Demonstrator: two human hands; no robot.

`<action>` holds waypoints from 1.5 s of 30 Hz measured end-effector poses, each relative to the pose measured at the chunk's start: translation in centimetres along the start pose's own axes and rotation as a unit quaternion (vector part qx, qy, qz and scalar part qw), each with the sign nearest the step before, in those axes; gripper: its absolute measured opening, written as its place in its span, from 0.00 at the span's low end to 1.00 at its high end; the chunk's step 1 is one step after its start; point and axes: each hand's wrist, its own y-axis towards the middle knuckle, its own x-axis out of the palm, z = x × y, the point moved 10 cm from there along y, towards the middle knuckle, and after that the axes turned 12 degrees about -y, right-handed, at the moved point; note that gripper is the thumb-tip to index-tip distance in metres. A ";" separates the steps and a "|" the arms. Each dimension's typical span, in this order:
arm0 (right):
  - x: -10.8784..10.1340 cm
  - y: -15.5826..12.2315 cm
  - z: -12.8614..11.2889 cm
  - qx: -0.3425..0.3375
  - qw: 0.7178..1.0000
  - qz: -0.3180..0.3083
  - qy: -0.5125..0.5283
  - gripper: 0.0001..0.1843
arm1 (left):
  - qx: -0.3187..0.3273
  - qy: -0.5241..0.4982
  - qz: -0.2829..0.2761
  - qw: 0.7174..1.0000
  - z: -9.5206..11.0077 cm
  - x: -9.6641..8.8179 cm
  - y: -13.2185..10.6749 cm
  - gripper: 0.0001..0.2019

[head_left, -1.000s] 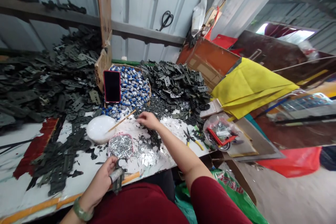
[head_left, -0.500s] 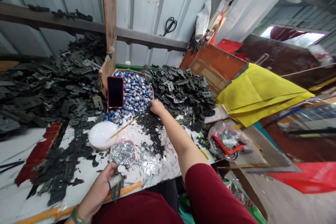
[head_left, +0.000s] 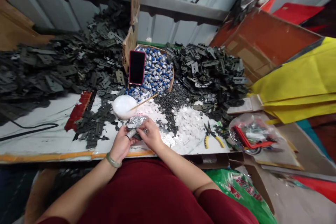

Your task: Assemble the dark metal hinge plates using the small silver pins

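Observation:
My left hand (head_left: 121,147) is closed around a dark grey plastic part (head_left: 137,136) near the table's front edge. A greyish wrap covers its thumb. My right hand (head_left: 151,134) meets it from the right, fingertips pinched at the part; whatever small piece they may hold is hidden. Just beyond both hands lies a pink-rimmed dish of shiny metal pins (head_left: 138,120), partly covered by them. Behind it stands a white bowl (head_left: 123,106) with a thin stick (head_left: 144,102) across its rim. Small black pieces (head_left: 170,104) and white discs (head_left: 189,123) lie loose to the right.
Dark plastic parts are heaped at left (head_left: 65,66) and right (head_left: 210,73). Between them sit a box of blue-and-silver pieces (head_left: 159,70) and an upright phone (head_left: 137,68). Yellow-handled pliers (head_left: 212,136) and a plastic bag with a red item (head_left: 252,136) lie at right.
My right hand has come back from the small black pieces beside the blue-and-silver box to the part in my left hand. The view has tilted down and shifted.

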 end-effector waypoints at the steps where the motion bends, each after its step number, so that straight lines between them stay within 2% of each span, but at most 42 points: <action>1: 0.3 -0.2 -0.4 -0.011 1.000 -0.003 -0.011 0.06 | 0.009 0.000 0.000 1.000 0.3 -0.1 -0.2 0.21; 6: 0.5 -0.6 -1.4 -0.027 0.998 -0.019 -0.061 0.10 | 0.031 0.001 -0.003 1.000 1.5 -0.5 -0.5 0.21; 9: 0.0 0.0 -1.0 -0.006 0.999 -0.033 -0.030 0.15 | 0.005 -0.001 -0.027 1.000 1.6 -0.1 -0.4 0.20; 10: -0.6 0.7 -0.4 0.014 1.000 -0.016 -0.006 0.15 | -0.008 -0.003 -0.040 0.999 1.5 0.1 -0.4 0.19; 12: -2.7 2.8 1.8 0.078 0.994 0.059 0.050 0.16 | -0.023 -0.006 -0.065 0.998 1.6 0.4 -0.5 0.18; 14: -4.6 5.2 4.3 0.160 0.974 0.129 0.094 0.20 | -0.025 -0.004 -0.075 0.997 1.9 0.1 -0.6 0.17; 16: -4.2 8.0 5.6 0.218 0.966 0.073 0.115 0.23 | -0.029 0.007 -0.072 0.997 1.9 -0.7 -0.6 0.16; 18: -3.5 10.5 4.0 0.179 0.979 -0.010 0.102 0.23 | -0.031 0.016 -0.068 0.997 1.9 -1.6 -0.4 0.16; 19: -3.7 11.4 2.6 0.135 0.987 -0.025 0.083 0.22 | -0.029 0.020 -0.066 0.997 2.0 -2.0 -0.3 0.16; 20: -4.4 12.1 1.1 0.088 0.994 -0.014 0.059 0.20 | -0.026 0.023 -0.063 0.997 2.2 -2.4 -0.2 0.16; 22: -6.0 12.7 -1.4 0.019 0.999 0.047 0.007 0.18 | -0.017 0.030 -0.054 0.998 2.6 -3.0 0.1 0.17; 24: -6.8 12.8 -2.4 -0.002 0.996 0.083 -0.031 0.16 | -0.008 0.035 -0.048 0.998 3.2 -3.2 0.5 0.18; 27: -6.8 12.9 -1.4 0.019 0.996 0.083 -0.023 0.16 | 0.006 0.035 -0.047 0.998 4.2 -3.0 1.0 0.18; 31: -7.7 12.3 0.3 0.029 0.989 0.109 0.100 0.17 | 0.023 0.017 -0.055 0.998 5.6 -2.6 1.3 0.17; 34: -6.9 11.6 0.1 0.015 0.985 0.047 0.164 0.18 | 0.011 0.005 -0.078 0.997 6.4 -2.2 1.3 0.17; 38: -5.9 10.6 -0.9 -0.005 0.987 -0.048 0.156 0.21 | -0.050 0.035 -0.138 0.989 6.5 -1.1 0.3 0.14; 42: -4.6 10.4 -1.2 -0.001 0.979 -0.136 0.150 0.21 | -0.166 0.087 -0.210 0.960 4.8 -0.5 -1.9 0.12; 44: -4.3 10.8 -0.4 0.032 0.984 -0.123 0.126 0.20 | -0.212 0.105 -0.220 0.946 3.7 -0.9 -2.9 0.12; 45: -4.4 11.1 0.3 0.058 0.989 -0.093 0.099 0.19 | -0.229 0.110 -0.221 0.942 3.2 -1.1 -3.2 0.13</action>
